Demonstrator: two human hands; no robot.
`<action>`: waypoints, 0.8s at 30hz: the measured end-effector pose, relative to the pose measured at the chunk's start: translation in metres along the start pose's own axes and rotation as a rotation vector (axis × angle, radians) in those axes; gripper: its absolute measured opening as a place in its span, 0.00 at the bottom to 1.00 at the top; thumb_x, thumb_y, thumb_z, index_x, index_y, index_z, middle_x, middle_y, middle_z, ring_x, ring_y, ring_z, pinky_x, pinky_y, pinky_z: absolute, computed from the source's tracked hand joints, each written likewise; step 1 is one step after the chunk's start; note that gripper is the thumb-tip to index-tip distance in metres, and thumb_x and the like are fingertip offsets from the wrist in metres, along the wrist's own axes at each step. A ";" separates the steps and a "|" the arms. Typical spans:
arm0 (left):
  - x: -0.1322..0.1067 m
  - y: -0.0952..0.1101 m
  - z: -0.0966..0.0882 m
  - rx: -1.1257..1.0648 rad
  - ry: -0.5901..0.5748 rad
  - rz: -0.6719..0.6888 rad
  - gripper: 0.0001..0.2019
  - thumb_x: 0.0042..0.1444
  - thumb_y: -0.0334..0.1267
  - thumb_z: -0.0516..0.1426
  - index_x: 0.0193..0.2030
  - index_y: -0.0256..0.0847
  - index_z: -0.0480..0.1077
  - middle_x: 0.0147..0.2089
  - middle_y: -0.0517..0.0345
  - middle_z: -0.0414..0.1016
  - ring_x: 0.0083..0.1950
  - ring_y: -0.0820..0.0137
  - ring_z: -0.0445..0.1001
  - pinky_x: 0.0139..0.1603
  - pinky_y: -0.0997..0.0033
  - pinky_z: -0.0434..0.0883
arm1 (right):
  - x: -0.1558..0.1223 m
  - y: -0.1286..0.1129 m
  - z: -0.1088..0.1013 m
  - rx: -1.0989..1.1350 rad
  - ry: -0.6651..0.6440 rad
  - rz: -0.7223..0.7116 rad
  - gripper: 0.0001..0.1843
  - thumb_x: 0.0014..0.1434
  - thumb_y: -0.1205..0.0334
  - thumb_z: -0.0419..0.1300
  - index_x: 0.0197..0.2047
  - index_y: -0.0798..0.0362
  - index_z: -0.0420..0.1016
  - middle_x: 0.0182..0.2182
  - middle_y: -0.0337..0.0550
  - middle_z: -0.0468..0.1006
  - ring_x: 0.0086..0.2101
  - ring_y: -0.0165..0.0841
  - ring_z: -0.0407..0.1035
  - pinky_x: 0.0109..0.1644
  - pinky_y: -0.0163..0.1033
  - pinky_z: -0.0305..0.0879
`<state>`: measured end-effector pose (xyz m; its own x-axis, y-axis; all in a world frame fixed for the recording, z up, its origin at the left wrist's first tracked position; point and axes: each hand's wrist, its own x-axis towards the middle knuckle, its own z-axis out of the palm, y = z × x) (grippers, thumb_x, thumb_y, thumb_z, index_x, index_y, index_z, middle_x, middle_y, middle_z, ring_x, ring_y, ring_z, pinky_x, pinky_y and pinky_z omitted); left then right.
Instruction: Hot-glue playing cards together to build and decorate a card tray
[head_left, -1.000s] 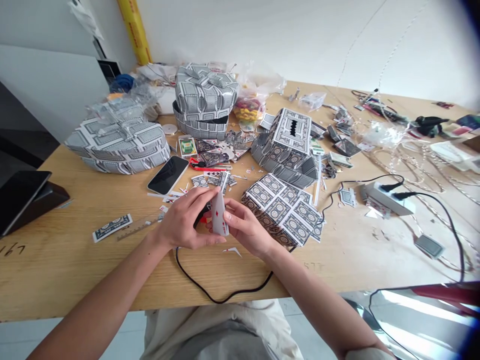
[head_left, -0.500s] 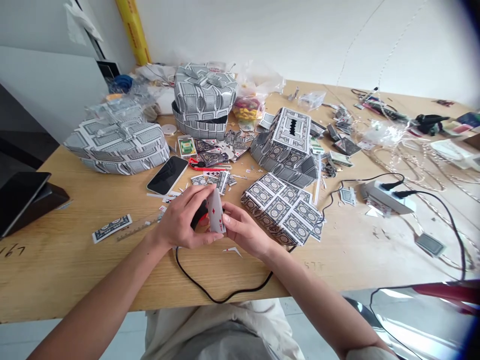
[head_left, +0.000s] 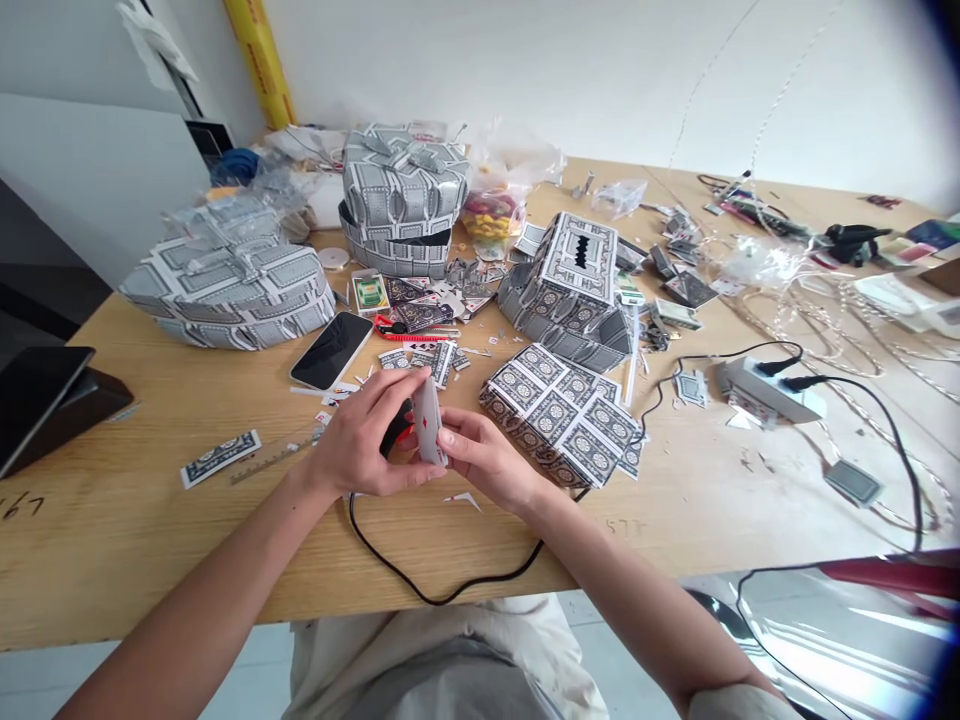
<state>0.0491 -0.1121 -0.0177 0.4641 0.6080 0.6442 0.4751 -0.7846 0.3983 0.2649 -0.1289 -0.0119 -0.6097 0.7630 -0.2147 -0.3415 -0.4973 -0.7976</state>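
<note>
Between my hands stands a playing card [head_left: 428, 420] with red diamonds, slightly bent; whether it is one card or several together I cannot tell. My left hand [head_left: 365, 430] grips it by the top and bottom edges, thumb below and fingers above. My right hand [head_left: 484, 455] pinches its right edge with the thumb in front. Behind the left fingers is a black and orange object, mostly hidden, with a black cable [head_left: 450, 603] looping near it. Right of my hands lies a box covered in card backs [head_left: 559, 410].
Woven card baskets [head_left: 232, 290] and a lidded card box [head_left: 405, 190] stand at the back left. A slotted card box [head_left: 577, 260] sits behind my right hand. A phone [head_left: 331, 350], a red cutter [head_left: 416, 333], a ruler [head_left: 274, 458] and a power strip [head_left: 771, 388] lie around.
The card has turned slightly in my fingers, and my right thumb now covers more of its lower part. The whole view has shifted a little.
</note>
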 end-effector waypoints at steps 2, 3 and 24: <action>0.000 0.000 0.000 -0.005 -0.010 -0.005 0.52 0.55 0.58 0.71 0.79 0.39 0.58 0.65 0.35 0.75 0.63 0.47 0.79 0.63 0.49 0.79 | 0.000 0.000 0.000 0.002 -0.011 -0.002 0.28 0.59 0.46 0.77 0.55 0.56 0.82 0.47 0.50 0.86 0.46 0.36 0.81 0.51 0.39 0.76; 0.000 0.000 0.000 -0.009 -0.012 -0.008 0.52 0.54 0.58 0.71 0.79 0.39 0.58 0.65 0.36 0.75 0.63 0.47 0.79 0.62 0.49 0.79 | 0.000 0.001 0.000 0.001 -0.016 -0.002 0.28 0.59 0.46 0.77 0.55 0.56 0.82 0.47 0.50 0.86 0.46 0.36 0.81 0.51 0.39 0.76; -0.001 -0.001 0.003 -0.009 0.023 -0.015 0.48 0.57 0.60 0.69 0.78 0.39 0.59 0.64 0.35 0.74 0.60 0.48 0.79 0.59 0.50 0.80 | -0.001 0.000 -0.001 -0.015 0.006 -0.017 0.24 0.61 0.46 0.74 0.53 0.54 0.84 0.46 0.48 0.86 0.44 0.36 0.79 0.50 0.39 0.76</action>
<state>0.0500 -0.1121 -0.0206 0.4395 0.6167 0.6531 0.4747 -0.7767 0.4139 0.2660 -0.1289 -0.0122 -0.5997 0.7738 -0.2041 -0.3413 -0.4780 -0.8093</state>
